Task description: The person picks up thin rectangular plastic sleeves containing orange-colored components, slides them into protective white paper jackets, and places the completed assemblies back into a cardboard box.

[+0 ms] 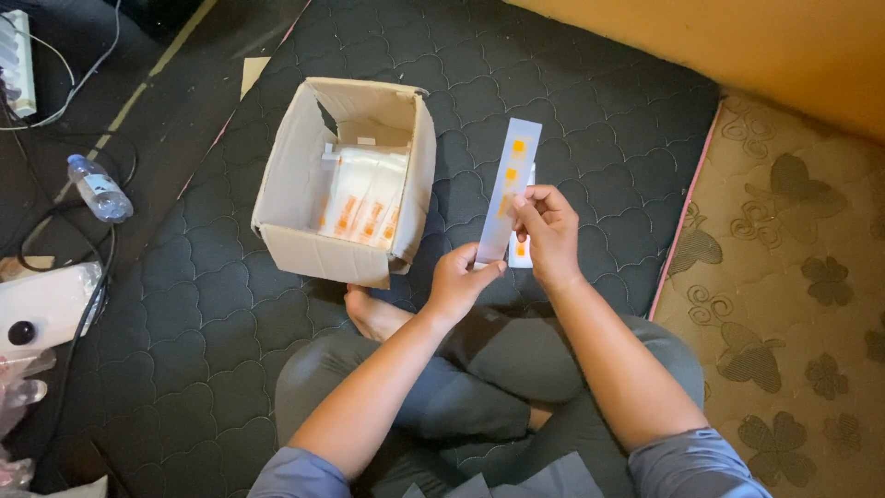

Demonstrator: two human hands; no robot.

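- quilted dark mat [230,304], person sits cross-legged on it
- cardboard box [346,175] open, white-orange packets [364,198] inside
- long pale strip [507,189] with orange squares, held up right of box
- left hand [458,281] pinches strip's bottom end
- right hand [550,231] pinches its middle

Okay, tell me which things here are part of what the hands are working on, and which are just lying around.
In use:
- left hand and right hand, both holding the long white strip with orange patches
- open cardboard box with white and orange packets inside

Lying about:
- water bottle
- black cables
- power strip
- white device
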